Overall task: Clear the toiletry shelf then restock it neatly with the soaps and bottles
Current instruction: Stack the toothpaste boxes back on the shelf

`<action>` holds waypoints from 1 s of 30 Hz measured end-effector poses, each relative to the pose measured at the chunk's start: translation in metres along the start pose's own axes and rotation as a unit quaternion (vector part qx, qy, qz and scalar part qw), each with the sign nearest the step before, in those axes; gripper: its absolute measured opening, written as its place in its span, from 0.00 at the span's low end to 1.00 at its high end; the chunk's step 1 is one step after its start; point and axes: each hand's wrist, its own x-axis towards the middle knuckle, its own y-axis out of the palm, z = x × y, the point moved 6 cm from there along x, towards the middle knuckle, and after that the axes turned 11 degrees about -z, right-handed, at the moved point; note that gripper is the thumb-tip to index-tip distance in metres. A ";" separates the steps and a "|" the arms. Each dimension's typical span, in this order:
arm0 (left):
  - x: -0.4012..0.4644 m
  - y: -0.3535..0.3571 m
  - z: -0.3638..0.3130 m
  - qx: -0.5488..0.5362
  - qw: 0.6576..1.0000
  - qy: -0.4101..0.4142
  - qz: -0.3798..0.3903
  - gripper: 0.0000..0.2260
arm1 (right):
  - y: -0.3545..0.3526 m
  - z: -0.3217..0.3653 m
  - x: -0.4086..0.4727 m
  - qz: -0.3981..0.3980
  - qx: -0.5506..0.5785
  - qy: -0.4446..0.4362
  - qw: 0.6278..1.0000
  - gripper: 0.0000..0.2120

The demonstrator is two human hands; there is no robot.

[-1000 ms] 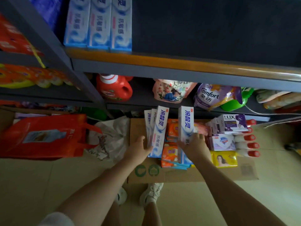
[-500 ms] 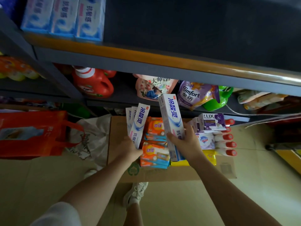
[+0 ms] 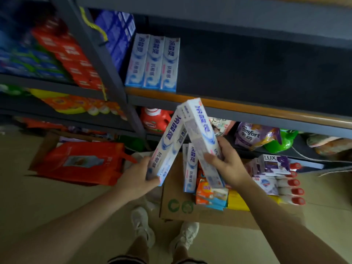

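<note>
My left hand (image 3: 139, 178) grips a white-and-blue toothpaste box (image 3: 168, 143) by its lower end. My right hand (image 3: 226, 164) grips another toothpaste box (image 3: 200, 130); the two boxes lean together at their tops, in front of the shelf edge (image 3: 247, 109). Three matching toothpaste boxes (image 3: 152, 63) stand side by side at the left of the dark shelf (image 3: 257, 69). Below my hands, two more toothpaste boxes (image 3: 189, 168), orange soap packs (image 3: 211, 193), yellow packs (image 3: 237, 201), LUX soap boxes (image 3: 274, 164) and red-capped white bottles (image 3: 291, 191) lie on flattened cardboard (image 3: 190, 214) on the floor.
A grey upright post (image 3: 106, 73) divides the shelving. The lower shelf holds a red detergent jug (image 3: 155, 120), a purple Comfort pouch (image 3: 255, 136) and a green bottle (image 3: 282, 141). A red bag (image 3: 82, 162) lies on the floor at left. My shoes (image 3: 162, 231) stand beside the cardboard.
Both hands have lifted toothpaste boxes off the cardboard and raised them toward the shelf, tops now touching. The camera has tilted up, showing more of the shelf.
</note>
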 end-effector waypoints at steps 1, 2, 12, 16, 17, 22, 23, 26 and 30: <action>-0.004 -0.016 0.002 0.001 1.000 0.010 -0.013 0.20 | 0.004 0.016 0.004 -0.013 0.016 -0.009 1.000 0.17; -0.006 -0.031 0.002 0.000 0.999 0.020 -0.027 0.20 | 0.007 0.032 0.011 -0.030 0.019 -0.019 0.999 0.16; 0.068 -0.135 -0.023 -0.082 0.969 -0.008 -0.231 0.20 | 0.045 0.115 0.112 -0.150 -0.007 0.016 0.988 0.25; 0.113 -0.149 -0.036 -0.159 0.956 -0.041 -0.242 0.18 | 0.062 0.125 0.157 -0.156 -0.016 0.030 0.987 0.28; 0.123 -0.149 -0.038 -0.182 0.955 -0.055 -0.228 0.19 | 0.067 0.125 0.166 -0.155 -0.020 0.028 0.987 0.27; 0.143 -0.157 -0.060 -0.007 0.976 -0.010 -0.219 0.19 | 0.082 0.129 0.191 -0.127 -0.104 0.007 0.986 0.17; 0.143 -0.161 -0.064 0.051 0.971 0.008 -0.234 0.21 | 0.083 0.130 0.191 -0.123 -0.108 0.000 0.987 0.14; 0.145 -0.162 -0.067 0.145 0.950 0.040 -0.272 0.23 | 0.085 0.138 0.188 -0.115 -0.121 -0.034 0.985 0.12; 0.157 -0.152 -0.073 0.144 0.955 0.044 -0.254 0.24 | 0.091 0.134 0.191 -0.074 -0.223 -0.077 0.969 0.16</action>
